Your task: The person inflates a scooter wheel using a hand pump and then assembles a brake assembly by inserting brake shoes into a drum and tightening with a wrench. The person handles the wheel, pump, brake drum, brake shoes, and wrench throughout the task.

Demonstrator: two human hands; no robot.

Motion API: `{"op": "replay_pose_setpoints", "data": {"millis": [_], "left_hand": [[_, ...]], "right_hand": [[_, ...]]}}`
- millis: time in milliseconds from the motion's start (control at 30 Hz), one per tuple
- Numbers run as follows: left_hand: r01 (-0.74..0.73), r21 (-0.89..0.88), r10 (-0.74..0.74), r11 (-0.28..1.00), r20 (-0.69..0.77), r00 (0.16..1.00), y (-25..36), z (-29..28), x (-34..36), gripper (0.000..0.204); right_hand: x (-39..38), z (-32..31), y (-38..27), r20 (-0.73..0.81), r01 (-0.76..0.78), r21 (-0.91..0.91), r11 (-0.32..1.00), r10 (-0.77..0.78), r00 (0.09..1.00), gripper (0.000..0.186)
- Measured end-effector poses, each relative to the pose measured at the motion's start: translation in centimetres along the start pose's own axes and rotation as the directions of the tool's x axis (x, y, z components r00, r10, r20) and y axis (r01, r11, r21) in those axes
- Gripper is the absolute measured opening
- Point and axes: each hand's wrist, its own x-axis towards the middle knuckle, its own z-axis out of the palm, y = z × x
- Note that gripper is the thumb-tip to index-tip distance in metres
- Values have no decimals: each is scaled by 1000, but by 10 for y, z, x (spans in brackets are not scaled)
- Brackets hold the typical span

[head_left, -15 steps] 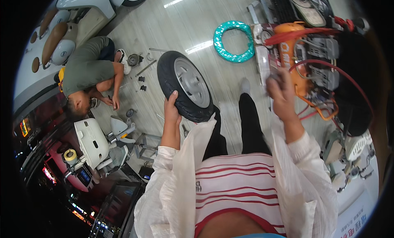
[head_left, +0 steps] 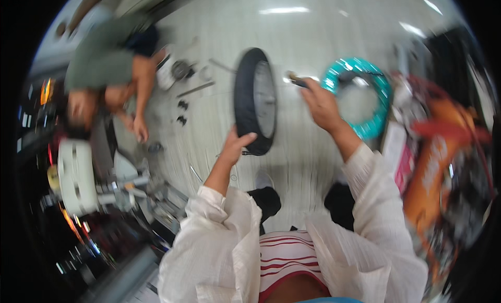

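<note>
My left hand (head_left: 237,145) grips the lower edge of a scooter wheel (head_left: 245,102) with a black tyre and a grey rim, thumb on the near side. The wheel stands upright in front of me, seen partly edge-on. In my right hand (head_left: 321,105) is a small dark tool (head_left: 298,80) with a brass-coloured tip; blur hides its exact kind. Its tip points left toward the wheel and is apart from it. Right of that hand lies a ring-shaped tyre wrapped in shiny teal film (head_left: 384,99).
Another person (head_left: 102,68) crouches at the left, near a hub-like part (head_left: 181,69), a bar (head_left: 195,89) and small dark parts (head_left: 181,105) on the floor. A white scooter body (head_left: 77,172) stands nearer left. An orange air compressor (head_left: 430,170) is at the right.
My right hand has come from beside the compressor toward the wheel, with the tool now showing. The wheel looks more edge-on. The whole view has shifted, leaving blur.
</note>
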Motion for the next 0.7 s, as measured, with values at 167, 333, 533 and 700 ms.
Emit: {"op": "replay_pose_setpoints", "data": {"millis": [167,333,533,700], "left_hand": [[-173,-134,165,976,-66,984,25,11,7,99],[-233,357,341,905,-277,898,27,47,26,105],[-208,-86,188,974,-198,962,22,29,18,79],[16,-371,-81,929,-161,984,17,13,8,56]], "right_hand": [[27,23,89,188,24,128,991,-48,981,23],[26,58,114,391,-335,374,865,180,903,31],[31,62,128,637,-560,513,651,149,756,39],[30,49,103,665,-381,296,876,98,741,36]]}}
